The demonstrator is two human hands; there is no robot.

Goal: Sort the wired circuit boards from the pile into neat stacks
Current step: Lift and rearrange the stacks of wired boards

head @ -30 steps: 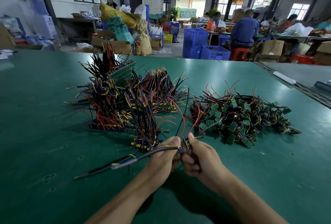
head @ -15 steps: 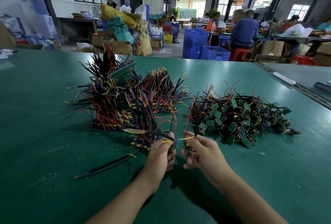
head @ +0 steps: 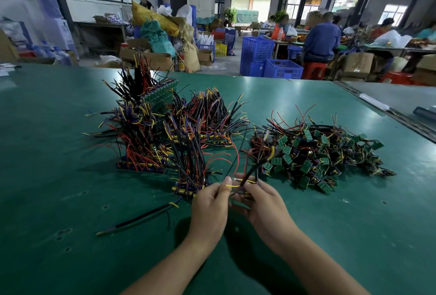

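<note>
**One board held between both hands, ahead of the stacks**

I see one wired board close in front of me, mostly hidden under curled fingers, so I can make out little more than a brass part and its leads. My right hand is closed round it, with the black wires rising away from the knuckles. My left hand pinches the yellow wire between thumb and finger, just beside the right. I judge the grip is meant to draw the leads straight, so the board sits flat with the others.

Just beyond my left hand stands the nearest stack, wires upright; more stacks lie further out on that side. The unsorted pile lies beyond my right hand, within easy reach for the next pick. A loose wire bundle lies outboard of my left hand on the green bench.
</note>
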